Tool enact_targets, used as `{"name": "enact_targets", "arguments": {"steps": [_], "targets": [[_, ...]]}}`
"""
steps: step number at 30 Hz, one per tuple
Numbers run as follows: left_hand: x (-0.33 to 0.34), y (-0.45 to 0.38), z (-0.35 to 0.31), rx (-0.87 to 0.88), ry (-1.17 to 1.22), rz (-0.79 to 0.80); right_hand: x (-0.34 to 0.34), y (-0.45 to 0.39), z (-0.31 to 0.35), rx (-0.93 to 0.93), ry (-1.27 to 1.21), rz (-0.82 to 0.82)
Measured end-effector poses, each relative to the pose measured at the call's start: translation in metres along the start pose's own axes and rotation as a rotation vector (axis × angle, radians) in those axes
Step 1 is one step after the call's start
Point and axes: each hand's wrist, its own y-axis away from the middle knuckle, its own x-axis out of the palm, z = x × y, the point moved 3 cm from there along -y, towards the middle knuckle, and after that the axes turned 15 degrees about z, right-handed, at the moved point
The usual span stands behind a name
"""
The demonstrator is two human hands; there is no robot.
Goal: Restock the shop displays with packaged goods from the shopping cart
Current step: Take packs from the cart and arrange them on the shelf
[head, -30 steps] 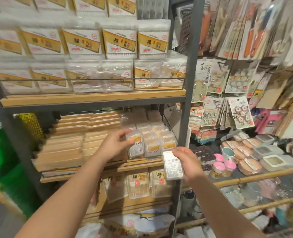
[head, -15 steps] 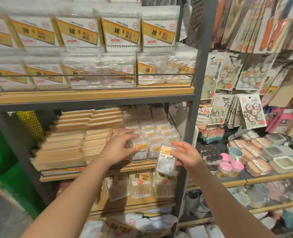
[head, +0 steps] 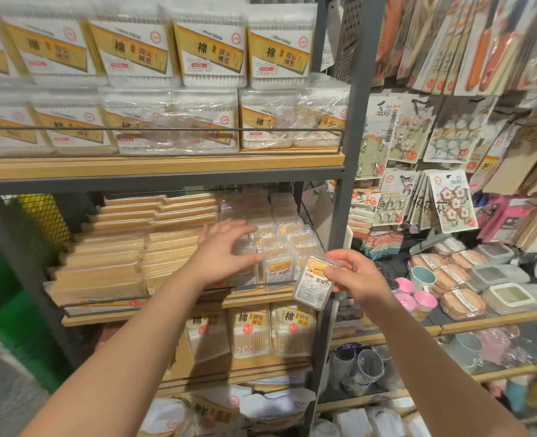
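Note:
My right hand (head: 353, 274) pinches a small clear dental floss pack (head: 313, 283) with a yellow and white label, held tilted just in front of the middle shelf's (head: 254, 299) right end. My left hand (head: 221, 250) lies with spread fingers on the rows of matching floss packs (head: 278, 266) standing on that shelf, pressing against the leftmost row. The shopping cart is out of view.
Flat tan packets (head: 119, 257) fill the shelf's left half. Cotton swab boxes (head: 210, 55) crowd the shelf above, swab bags (head: 249, 335) the shelf below. A grey upright post (head: 347, 171) stands at the right. Beyond it hang hook cards (head: 453, 200), with small containers (head: 509, 296) below.
My right hand has brought the floss pack up and turned it label side toward me near the shelf front. My left hand stayed on the shelved packs, its fingers spreading wider.

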Motion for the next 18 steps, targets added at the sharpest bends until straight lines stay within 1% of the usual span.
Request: {"name": "enact_targets", "arguments": {"steps": [2, 4, 8, 12, 18], "targets": [[0.0, -0.012, -0.023, 0.047, -0.063, 0.034, -0.008, 0.002, 0.006, 0.004, 0.033, 0.004], [0.005, -0.024, -0.042, 0.078, -0.149, 0.108, -0.012, 0.004, 0.01, 0.006, 0.087, 0.051], [0.018, -0.041, -0.052, 0.094, -0.311, 0.222, -0.021, 0.011, 0.021, 0.035, 0.307, 0.107], [0.018, -0.051, -0.061, 0.109, -0.35, 0.265, -0.032, 0.017, 0.029, 0.075, 0.541, 0.114], [0.023, -0.069, -0.073, 0.126, -0.415, 0.331, -0.031, 0.014, 0.042, 0.03, 0.69, 0.069]]}}
